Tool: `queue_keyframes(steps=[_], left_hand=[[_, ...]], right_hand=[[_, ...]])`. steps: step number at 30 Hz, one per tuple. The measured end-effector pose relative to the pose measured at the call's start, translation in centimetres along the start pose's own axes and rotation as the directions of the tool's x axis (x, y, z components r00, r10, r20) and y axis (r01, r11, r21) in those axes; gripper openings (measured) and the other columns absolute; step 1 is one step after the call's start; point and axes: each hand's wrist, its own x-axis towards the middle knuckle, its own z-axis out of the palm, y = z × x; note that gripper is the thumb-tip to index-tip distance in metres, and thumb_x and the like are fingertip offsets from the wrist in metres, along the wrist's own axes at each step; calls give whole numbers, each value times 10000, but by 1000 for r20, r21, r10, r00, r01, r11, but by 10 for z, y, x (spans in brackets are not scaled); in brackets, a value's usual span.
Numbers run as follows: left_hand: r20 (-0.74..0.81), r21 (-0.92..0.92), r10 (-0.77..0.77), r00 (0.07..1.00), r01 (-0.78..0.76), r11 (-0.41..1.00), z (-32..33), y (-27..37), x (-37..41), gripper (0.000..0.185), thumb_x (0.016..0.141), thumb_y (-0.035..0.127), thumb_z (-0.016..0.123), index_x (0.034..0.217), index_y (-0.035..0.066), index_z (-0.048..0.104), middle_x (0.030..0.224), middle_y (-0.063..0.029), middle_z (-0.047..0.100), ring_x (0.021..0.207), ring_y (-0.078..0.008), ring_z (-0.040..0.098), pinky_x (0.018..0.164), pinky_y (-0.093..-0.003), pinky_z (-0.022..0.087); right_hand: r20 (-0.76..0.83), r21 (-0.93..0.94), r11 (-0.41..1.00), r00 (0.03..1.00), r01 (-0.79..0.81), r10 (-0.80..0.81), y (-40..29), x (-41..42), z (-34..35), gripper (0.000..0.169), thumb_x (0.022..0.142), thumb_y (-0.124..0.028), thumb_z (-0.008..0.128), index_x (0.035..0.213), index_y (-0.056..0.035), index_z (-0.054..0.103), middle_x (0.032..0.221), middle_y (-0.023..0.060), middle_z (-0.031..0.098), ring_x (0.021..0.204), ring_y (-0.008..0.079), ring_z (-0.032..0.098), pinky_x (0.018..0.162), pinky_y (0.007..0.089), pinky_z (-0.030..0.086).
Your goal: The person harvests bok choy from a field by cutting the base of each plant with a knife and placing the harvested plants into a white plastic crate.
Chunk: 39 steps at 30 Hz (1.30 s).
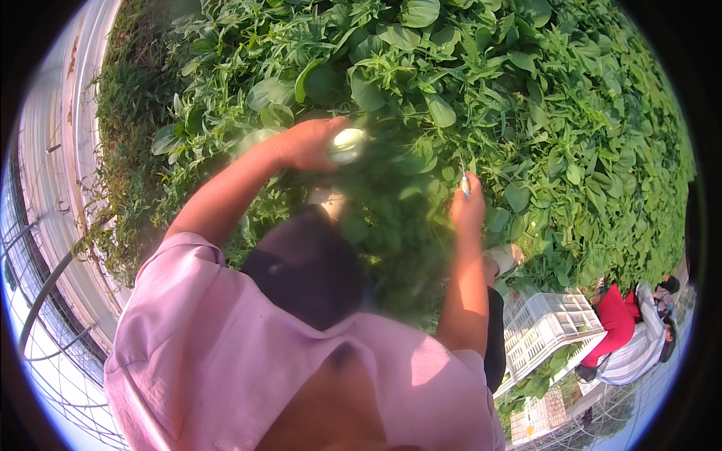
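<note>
My left hand (310,145) is closed around a pale green, bulb-shaped vegetable base (347,145), probably a bok choy plant; its details are blurred. In my right hand (469,208) is a small knife (465,185), its light-coloured handle in the fist and its thin blade pointing away from me among the leaves. Both hands are just above a dense bed of leafy greens (400,39), where broad round leaves mix with narrow-leaved plants. A blurred patch lies over the plants between my hands and hides detail there.
White plastic crates (550,332) stand at the lower right, with leafy greens (538,383) beside them. Past them, a person in red and striped clothing (632,352) bends down, and another person is farther back. Plastic sheeting (62,129) and a curved pipe (42,299) border the left.
</note>
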Motion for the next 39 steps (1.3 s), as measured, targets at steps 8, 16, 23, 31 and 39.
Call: queue_keyframes(steps=[8, 16, 23, 31, 39], left_hand=[[131, 179, 81, 988, -104, 978, 25, 12, 2, 727, 562, 198, 721, 1198, 36, 410, 1172, -161, 454, 992, -329, 536, 853, -372, 450], [82, 135, 226, 971, -236, 962, 10, 70, 26, 693, 574, 178, 711, 1180, 21, 415, 1156, -144, 474, 976, -326, 540, 831, -378, 457], [199, 511, 277, 940, -340, 789, 24, 90, 102, 523, 597, 164, 670, 1056, -5, 484, 1371, -238, 249, 959, -310, 573, 789, -381, 487], [75, 693, 4, 997, -55, 719, -24, 35, 128, 458, 643, 155, 650, 1049, 18, 489, 1367, -205, 253, 896, -306, 602, 766, -369, 493], [35, 625, 50, 998, -61, 778, -26, 23, 117, 494, 663, 215, 658, 1098, 63, 479, 1371, -172, 282, 908, -300, 599, 781, -373, 486]], right_hand=[[169, 587, 558, 763, -587, 624, 109, -49, 29, 407, 840, -95, 500, 1239, -129, 427, 762, 48, 554, 520, 148, 509, 409, 269, 381], [285, 672, 530, 841, -518, 460, 60, -84, -31, 473, 825, -62, 503, 1281, -117, 392, 789, 59, 566, 560, 121, 531, 448, 249, 428], [420, 551, 745, 896, -376, 141, -41, -48, -15, 444, 821, -101, 509, 1258, -91, 429, 861, 91, 595, 636, 167, 577, 537, 268, 465], [43, -4, 992, 991, -125, 125, -38, 48, 20, 390, 824, -194, 490, 1214, -192, 482, 1036, 144, 587, 954, 331, 554, 812, 383, 444], [276, 432, 817, 918, -382, 284, 19, 15, 37, 414, 823, -116, 507, 1234, -128, 466, 803, 67, 579, 608, 154, 545, 570, 279, 461]])
